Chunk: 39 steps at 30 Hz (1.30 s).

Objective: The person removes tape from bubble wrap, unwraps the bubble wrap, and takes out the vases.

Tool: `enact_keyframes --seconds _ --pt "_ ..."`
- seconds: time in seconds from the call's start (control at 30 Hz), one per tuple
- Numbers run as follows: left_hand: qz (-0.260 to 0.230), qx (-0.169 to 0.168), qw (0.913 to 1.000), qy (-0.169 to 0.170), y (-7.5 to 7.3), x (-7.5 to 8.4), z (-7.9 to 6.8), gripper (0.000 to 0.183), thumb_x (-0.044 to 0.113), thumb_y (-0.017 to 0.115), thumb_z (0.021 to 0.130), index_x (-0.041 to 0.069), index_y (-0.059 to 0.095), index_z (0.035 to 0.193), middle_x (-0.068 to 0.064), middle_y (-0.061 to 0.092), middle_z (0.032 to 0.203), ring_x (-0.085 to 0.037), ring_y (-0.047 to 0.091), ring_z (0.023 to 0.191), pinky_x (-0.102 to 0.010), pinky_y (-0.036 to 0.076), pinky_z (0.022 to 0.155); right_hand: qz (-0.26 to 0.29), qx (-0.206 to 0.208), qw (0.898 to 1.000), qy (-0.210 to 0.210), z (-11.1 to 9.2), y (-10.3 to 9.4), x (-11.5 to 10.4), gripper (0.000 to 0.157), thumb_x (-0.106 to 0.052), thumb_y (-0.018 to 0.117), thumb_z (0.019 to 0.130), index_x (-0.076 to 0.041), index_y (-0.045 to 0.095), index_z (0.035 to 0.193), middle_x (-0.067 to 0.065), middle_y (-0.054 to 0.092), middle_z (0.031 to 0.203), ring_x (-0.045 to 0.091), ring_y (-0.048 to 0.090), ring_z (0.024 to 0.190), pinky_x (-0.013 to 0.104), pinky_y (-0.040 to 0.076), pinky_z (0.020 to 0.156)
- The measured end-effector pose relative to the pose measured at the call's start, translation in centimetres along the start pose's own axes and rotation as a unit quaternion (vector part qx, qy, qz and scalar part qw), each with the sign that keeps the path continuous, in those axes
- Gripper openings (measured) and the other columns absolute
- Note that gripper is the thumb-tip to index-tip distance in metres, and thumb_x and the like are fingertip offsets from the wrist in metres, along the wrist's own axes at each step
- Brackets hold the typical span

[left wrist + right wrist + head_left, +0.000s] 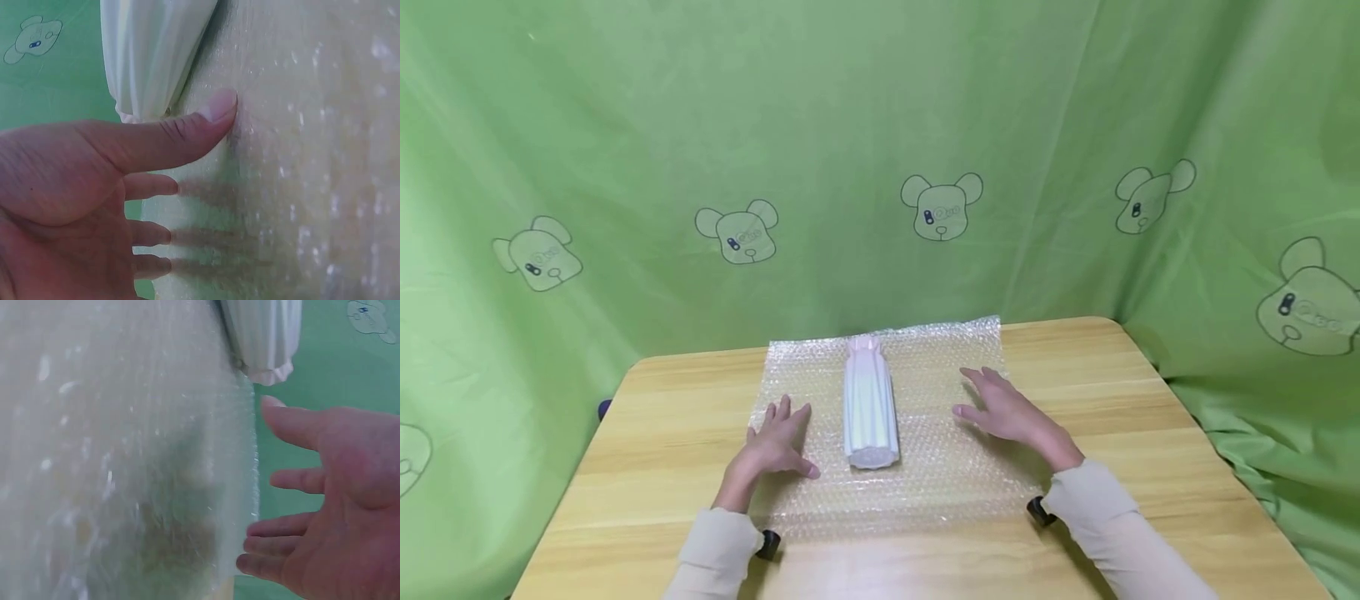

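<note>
A ribbed white vase [870, 408] with a pinkish neck lies on its side on a sheet of bubble wrap [925, 483], its base toward me and its neck at the far edge. To the left of it, my left hand [775, 446] has its fingers spread at the wrap's left part; in the left wrist view the fingertips [164, 185] come up to the wrap. My right hand [1007, 412] is over the right part of the wrap, fingers extended, apart from the vase. Neither hand holds anything. The right wrist view shows the vase's neck [269, 372] beyond the thumb.
The wrap is spread over the middle of a wooden table [1150, 467] with rounded far corners. A green curtain [850, 125] printed with bear heads hangs right behind the table and along its sides. A small dark blue object [604, 408] shows past the left table edge.
</note>
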State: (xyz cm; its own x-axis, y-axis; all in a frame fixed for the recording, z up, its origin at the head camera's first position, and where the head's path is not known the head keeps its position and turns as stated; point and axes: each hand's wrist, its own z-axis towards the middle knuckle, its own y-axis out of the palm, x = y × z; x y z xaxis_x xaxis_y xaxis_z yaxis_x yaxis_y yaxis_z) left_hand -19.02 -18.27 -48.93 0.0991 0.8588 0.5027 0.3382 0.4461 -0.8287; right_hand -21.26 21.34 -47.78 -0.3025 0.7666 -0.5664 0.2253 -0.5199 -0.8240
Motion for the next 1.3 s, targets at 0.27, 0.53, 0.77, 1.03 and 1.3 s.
enact_keyframes --seconds 0.27,0.53,0.77,1.03,1.3 --pt "-0.003 -0.006 0.9999 -0.008 0.0 0.7 -0.1 0.115 0.027 0.095 0.065 0.006 0.033 0.160 -0.032 0.005 0.165 -0.054 0.005 0.151 -0.083 0.007 0.109 -0.001 -0.016 0.999 0.052 1.1 1.8 1.1 0.078 -0.040 0.059 0.103 0.004 0.027 0.159 0.041 0.004 0.161 0.058 0.006 0.148 0.073 0.011 0.117" --pt "-0.023 -0.016 0.9996 0.002 -0.6 -0.1 -0.1 0.111 0.015 0.095 0.064 0.005 0.037 0.158 -0.029 0.008 0.166 -0.052 0.005 0.151 -0.081 0.009 0.110 -0.038 -0.034 0.997 0.060 1.0 2.5 1.1 0.089 -0.049 0.063 0.099 0.007 0.025 0.158 0.042 -0.001 0.161 0.061 0.000 0.147 0.076 0.012 0.114" --pt "-0.049 -0.031 0.9981 0.022 -1.5 0.1 -0.1 0.092 0.017 0.088 0.078 -0.001 0.040 0.155 -0.035 0.014 0.163 -0.054 0.011 0.150 -0.075 0.015 0.115 -0.058 -0.053 0.995 0.062 1.2 2.3 0.9 0.091 -0.049 0.063 0.099 0.009 0.024 0.158 0.044 0.000 0.159 0.064 0.001 0.145 0.076 0.014 0.115" --pt "-0.165 -0.056 0.9845 0.020 -3.6 2.5 1.1 0.073 0.037 0.063 0.101 -0.002 0.035 0.156 -0.030 0.032 0.160 -0.053 0.034 0.143 -0.070 0.033 0.112 -0.066 -0.057 0.994 0.065 1.2 1.7 0.9 0.090 -0.046 0.062 0.101 0.012 0.021 0.157 0.046 -0.002 0.157 0.066 -0.001 0.144 0.077 0.014 0.114" --pt "-0.289 -0.039 0.9564 -0.006 -2.7 4.7 3.2 0.082 0.046 0.059 0.102 0.005 0.022 0.163 -0.032 0.031 0.159 -0.051 0.037 0.141 -0.067 0.042 0.107 -0.067 -0.071 0.994 0.054 1.6 2.3 1.2 0.093 -0.050 0.058 0.101 0.010 0.017 0.159 0.046 -0.007 0.158 0.064 -0.007 0.144 0.074 0.006 0.117"
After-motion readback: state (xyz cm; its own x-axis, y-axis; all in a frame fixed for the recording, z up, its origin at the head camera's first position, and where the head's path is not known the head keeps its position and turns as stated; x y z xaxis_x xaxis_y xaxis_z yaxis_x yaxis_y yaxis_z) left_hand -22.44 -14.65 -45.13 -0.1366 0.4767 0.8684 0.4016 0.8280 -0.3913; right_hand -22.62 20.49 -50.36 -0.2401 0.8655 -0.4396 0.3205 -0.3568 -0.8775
